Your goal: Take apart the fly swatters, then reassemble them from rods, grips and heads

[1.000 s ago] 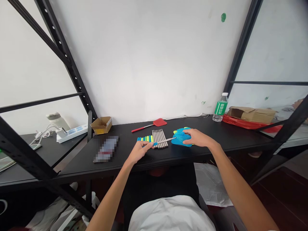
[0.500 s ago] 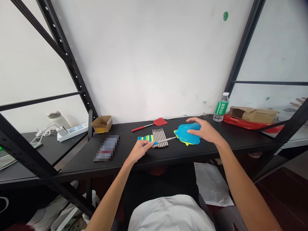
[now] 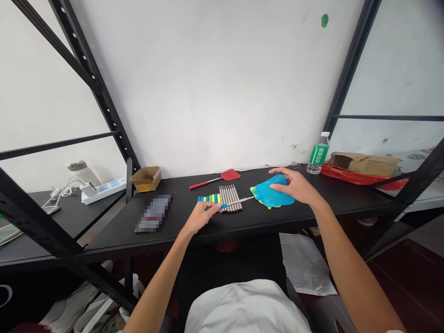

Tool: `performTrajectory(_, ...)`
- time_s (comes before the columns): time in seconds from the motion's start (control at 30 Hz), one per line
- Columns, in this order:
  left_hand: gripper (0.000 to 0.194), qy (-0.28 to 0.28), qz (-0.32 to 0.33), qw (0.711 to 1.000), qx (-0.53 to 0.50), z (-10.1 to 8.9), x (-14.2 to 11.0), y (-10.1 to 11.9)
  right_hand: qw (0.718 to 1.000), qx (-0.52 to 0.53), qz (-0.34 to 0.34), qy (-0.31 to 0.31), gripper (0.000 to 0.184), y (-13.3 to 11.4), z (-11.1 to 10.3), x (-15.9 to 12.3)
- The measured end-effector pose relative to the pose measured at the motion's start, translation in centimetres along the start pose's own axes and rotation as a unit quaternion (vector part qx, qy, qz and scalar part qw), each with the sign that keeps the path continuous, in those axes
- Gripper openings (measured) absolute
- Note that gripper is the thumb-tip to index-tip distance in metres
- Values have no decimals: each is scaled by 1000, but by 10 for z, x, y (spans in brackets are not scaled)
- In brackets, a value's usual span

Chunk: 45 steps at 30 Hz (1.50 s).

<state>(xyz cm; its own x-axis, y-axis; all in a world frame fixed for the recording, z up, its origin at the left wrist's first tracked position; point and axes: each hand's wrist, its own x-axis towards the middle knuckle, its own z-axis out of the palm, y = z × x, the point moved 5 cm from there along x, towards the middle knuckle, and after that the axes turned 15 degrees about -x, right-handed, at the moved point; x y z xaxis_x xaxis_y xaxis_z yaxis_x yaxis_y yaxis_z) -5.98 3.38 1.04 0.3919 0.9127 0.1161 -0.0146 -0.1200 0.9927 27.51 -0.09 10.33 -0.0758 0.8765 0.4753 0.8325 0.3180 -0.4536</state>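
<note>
My left hand (image 3: pixel 200 216) pinches the blue grip end of a thin metal swatter rod (image 3: pixel 238 201) that runs right across the black table (image 3: pixel 173 226). The rod ends at a blue mesh swatter head (image 3: pixel 268 196). My right hand (image 3: pixel 293 185) holds that head by its far edge, thumb on top, fingers curled. Yellow-green swatter heads (image 3: pixel 266 205) lie stacked beneath it. A row of several metal rods (image 3: pixel 230 199) with blue and green grips (image 3: pixel 209 199) lies just beyond my left hand.
A red fly swatter (image 3: pixel 217 178) lies near the wall. A small open cardboard box (image 3: pixel 146 178) stands at the back left, a blurred flat item (image 3: pixel 153 213) in front of it. A water bottle (image 3: pixel 318 154) and a brown parcel (image 3: pixel 364 163) stand at the right. Black rack struts frame both sides.
My right hand has moved right and farther back with the blue mesh head, lifting it off the yellow-green ones. My left hand has stayed on the rod's grip.
</note>
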Motion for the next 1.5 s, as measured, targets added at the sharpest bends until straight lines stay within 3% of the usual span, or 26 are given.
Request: performTrajectory(1.5, 58, 12, 0, 1000, 22, -1, 1, -1, 1000, -6, 2, -6, 43, -6, -3, 0)
